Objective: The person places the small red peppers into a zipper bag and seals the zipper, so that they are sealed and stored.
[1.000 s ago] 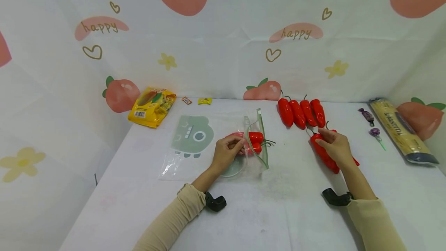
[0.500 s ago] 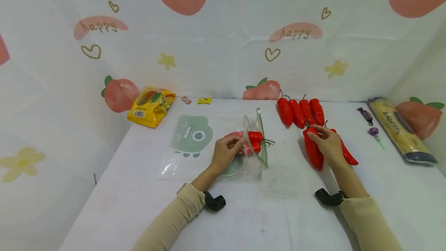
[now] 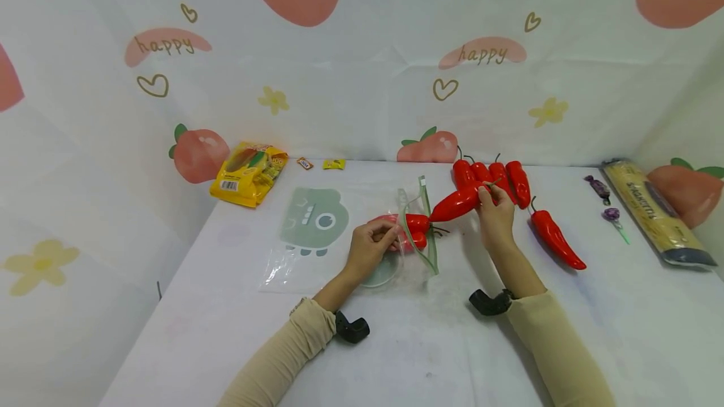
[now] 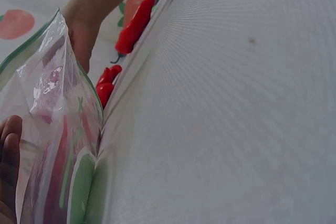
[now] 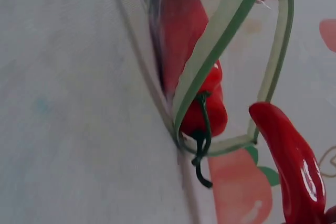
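A clear zip bag [image 3: 308, 269] with a green monster print lies on the table, its green-edged mouth facing right. My left hand [image 3: 367, 250] pinches the upper film near that mouth, lifting it into an open loop. Red chili peppers [image 3: 418, 223] lie inside, their dark stems poking out past the zip strip [image 5: 223, 40] in the right wrist view. Raised beside the opening, my right hand [image 3: 499, 213] pinches another red chili pepper [image 3: 455, 203] by its stem end. That pepper's tip points left and overlaps the bag's mouth in the head view; the right wrist view shows it close outside the strip.
Several red peppers [image 3: 518, 182] stand in a row at the back, and a single pepper [image 3: 557, 240] lies right of my right hand. Farther right are a spaghetti pack [image 3: 656, 212], a wrapped candy [image 3: 597, 189] and a lollipop [image 3: 612, 214]. A yellow packet [image 3: 246, 174] sits back left.
My right hand has picked up a pepper from the front pair and carried it left, turning its tip toward the bag's mouth. The left hand has stayed on the bag.
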The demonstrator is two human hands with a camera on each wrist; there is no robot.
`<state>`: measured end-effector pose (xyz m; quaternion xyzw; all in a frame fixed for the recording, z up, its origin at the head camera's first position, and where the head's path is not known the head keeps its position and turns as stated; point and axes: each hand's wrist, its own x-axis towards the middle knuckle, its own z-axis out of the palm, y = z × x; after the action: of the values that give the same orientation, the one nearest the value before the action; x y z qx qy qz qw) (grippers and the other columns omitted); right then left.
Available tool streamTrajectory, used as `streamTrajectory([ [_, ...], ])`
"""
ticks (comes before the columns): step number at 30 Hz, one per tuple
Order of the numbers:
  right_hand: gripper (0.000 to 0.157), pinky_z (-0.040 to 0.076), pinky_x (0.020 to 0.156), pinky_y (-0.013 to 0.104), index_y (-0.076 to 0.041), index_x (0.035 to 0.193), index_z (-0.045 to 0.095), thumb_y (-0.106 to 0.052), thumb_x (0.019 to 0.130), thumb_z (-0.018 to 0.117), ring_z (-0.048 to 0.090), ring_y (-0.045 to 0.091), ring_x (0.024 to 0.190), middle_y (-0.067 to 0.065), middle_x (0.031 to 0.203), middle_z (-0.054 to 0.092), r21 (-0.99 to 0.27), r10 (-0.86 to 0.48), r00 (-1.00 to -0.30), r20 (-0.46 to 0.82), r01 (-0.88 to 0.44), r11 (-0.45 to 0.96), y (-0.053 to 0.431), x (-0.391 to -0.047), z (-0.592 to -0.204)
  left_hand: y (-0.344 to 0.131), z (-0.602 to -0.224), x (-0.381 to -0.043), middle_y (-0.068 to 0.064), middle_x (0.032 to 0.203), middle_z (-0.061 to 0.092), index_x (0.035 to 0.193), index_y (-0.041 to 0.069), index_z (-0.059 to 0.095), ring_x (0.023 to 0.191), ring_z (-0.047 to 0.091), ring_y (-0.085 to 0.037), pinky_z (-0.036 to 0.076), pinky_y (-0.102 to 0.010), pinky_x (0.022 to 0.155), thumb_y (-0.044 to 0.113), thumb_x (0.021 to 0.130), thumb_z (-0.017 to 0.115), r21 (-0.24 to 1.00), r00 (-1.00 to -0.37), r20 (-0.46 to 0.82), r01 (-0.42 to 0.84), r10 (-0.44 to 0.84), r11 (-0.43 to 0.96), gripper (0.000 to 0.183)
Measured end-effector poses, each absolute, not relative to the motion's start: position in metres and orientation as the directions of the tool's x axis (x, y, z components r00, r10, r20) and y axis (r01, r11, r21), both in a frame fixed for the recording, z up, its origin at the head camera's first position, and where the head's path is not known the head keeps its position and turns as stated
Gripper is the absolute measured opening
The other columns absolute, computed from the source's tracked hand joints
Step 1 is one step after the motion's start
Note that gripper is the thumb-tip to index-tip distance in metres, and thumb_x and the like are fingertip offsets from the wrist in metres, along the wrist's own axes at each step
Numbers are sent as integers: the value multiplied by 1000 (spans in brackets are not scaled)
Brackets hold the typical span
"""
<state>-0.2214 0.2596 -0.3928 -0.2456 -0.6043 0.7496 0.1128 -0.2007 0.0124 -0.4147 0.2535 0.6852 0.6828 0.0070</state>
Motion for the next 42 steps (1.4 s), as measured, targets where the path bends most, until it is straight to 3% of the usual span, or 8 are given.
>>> streamTrajectory([
  [6, 47, 35, 106, 27, -13, 138, 33, -17, 94, 50, 37, 15, 131, 3, 143, 31, -932, 507, -830, -234, 44, -360, 244, -233, -404, 14, -415, -200, -33, 78, 62, 91, -14, 61, 67, 59, -47, 54, -47, 66, 2, 87, 58, 941, -872, 337, 330, 356, -81, 16],
  [9, 41, 38, 104, 25, -9, 130, 40, -10, 91, 54, 45, 13, 119, 2, 130, 42, -929, 482, -847, -224, 36, -369, 236, -235, -410, 14, -415, -200, -33, 78, 62, 91, -14, 61, 67, 59, -47, 54, -48, 66, 2, 87, 58, 941, -873, 336, 330, 354, -78, 17],
  [14, 33, 46, 94, 20, -4, 118, 51, -17, 89, 60, 55, 5, 92, -7, 102, 53, -969, 385, -901, -199, 121, -217, 229, -232, -418, 13, -412, -201, -31, 78, 63, 92, -13, 62, 68, 60, -46, 54, -46, 67, 3, 88, 58, 938, -869, 339, 343, 360, -55, 17],
  [22, 45, 48, 84, 14, -1, 121, 55, -32, 89, 58, 54, 5, 88, -8, 94, 60, -961, 236, -946, -222, 253, 112, 227, -238, -429, 14, -413, -201, -30, 78, 63, 91, -11, 63, 69, 61, -43, 57, -36, 65, 4, 87, 59, 940, -873, 331, 339, 358, -43, 17],
  [26, 44, 48, 84, 17, 3, 121, 55, -28, 90, 58, 55, 6, 85, -4, 96, 62, -960, 179, -959, -219, 244, 136, 218, -242, -431, 14, -415, -201, -30, 77, 63, 90, -12, 63, 67, 63, -40, 57, -32, 64, 4, 87, 59, 946, -880, 314, 320, 357, -44, 17],
  [30, 41, 49, 72, 12, 5, 121, 54, -21, 89, 60, 56, 1, 75, -7, 84, 63, -971, 203, -960, -195, 218, 101, 211, -244, -432, 14, -416, -201, -31, 76, 63, 90, -12, 63, 65, 64, -34, 57, -26, 62, 4, 87, 59, 947, -877, 315, 316, 363, -57, 16],
  [35, 46, 49, 69, 8, 1, 129, 48, -15, 89, 60, 56, -4, 74, 3, 99, 63, -971, 248, -945, -214, 234, 53, 211, -245, -432, 14, -416, -200, -31, 76, 63, 90, -12, 62, 65, 63, -36, 57, -27, 61, 4, 87, 59, 941, -866, 329, 332, 376, -58, 17],
  [42, 44, 45, 98, 26, -6, 135, 45, -21, 94, 51, 57, 15, 105, 16, 128, 55, -960, 237, -950, -205, 242, 139, 214, -245, -433, 13, -415, -200, -31, 75, 63, 90, -13, 62, 66, 60, -44, 57, -30, 62, 3, 87, 58, 938, -863, 341, 341, 373, -67, 16],
])
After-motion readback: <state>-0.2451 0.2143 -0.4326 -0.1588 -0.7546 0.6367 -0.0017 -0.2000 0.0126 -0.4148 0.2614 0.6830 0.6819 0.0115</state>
